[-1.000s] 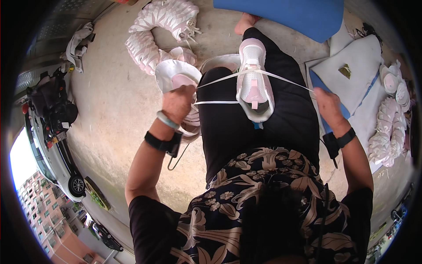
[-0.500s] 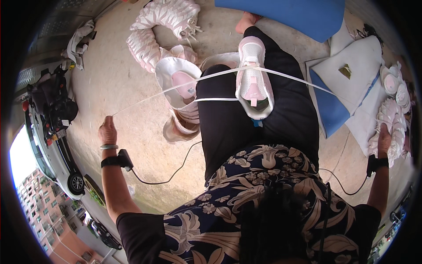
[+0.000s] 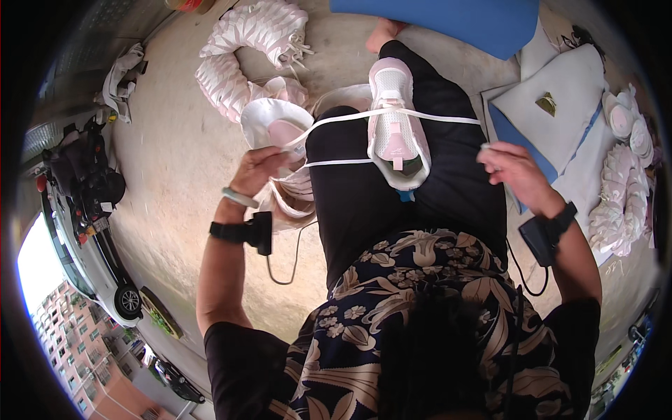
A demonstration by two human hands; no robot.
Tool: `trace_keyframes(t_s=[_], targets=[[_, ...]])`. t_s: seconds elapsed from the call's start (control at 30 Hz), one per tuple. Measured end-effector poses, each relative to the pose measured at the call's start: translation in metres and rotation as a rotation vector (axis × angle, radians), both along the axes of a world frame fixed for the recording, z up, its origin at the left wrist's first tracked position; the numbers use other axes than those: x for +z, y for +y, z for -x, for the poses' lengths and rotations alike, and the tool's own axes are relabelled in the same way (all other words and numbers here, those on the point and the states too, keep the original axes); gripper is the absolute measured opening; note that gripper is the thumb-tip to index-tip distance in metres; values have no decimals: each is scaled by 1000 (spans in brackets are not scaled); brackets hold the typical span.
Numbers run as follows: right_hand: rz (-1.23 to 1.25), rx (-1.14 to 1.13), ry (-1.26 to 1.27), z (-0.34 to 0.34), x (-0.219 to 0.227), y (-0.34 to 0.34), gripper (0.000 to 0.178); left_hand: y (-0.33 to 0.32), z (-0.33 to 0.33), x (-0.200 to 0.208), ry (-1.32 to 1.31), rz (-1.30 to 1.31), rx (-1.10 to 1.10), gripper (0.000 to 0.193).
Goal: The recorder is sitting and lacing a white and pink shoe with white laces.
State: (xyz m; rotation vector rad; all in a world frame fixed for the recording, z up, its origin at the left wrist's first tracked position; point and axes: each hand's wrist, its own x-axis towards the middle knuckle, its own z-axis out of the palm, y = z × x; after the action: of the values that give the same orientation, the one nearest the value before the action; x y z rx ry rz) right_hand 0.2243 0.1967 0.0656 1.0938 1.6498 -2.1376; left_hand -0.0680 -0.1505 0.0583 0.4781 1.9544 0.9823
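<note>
A white and pink sneaker (image 3: 397, 133) lies on my black-trousered legs, toe pointing away and heel opening toward me. A white shoelace (image 3: 437, 117) runs out both sides of its upper part. My left hand (image 3: 262, 170) is closed on the lace's left stretch, left of the shoe. Lower down, another white lace length (image 3: 339, 162) crosses my left thigh. My right hand (image 3: 514, 173) is right of the shoe, fingers curled in a pinch with a small white bit at the tips. Just above it the lace's right stretch stops; whether they join I cannot make out.
White and pink shoe uppers (image 3: 227, 70) lie in a curved stack on the floor at left, with more (image 3: 619, 203) at far right. White and blue sheets (image 3: 570, 91) spread at right. A blue board (image 3: 448, 21) is at the top. Black cables (image 3: 297, 255) hang from wrist bands.
Both hands have come inward toward the shoe from far out on either side. The lace, stretched taut before, now curves slackly on the left. My right hand has left the stack at far right.
</note>
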Motion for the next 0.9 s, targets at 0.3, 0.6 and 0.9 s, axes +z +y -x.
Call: trace_keyframes(t_s=[0.3,0.6,0.9], targets=[[94,45,118,76,-39,-41,10,116,-49,1,-283,-16,-119,19],[-81,-224,273,111,-63,-39,9,139,-48,-4,-323,-85,21,21],[-79,-222,343,105,-73,-45,7,88,6,5,-460,-415,622,15]])
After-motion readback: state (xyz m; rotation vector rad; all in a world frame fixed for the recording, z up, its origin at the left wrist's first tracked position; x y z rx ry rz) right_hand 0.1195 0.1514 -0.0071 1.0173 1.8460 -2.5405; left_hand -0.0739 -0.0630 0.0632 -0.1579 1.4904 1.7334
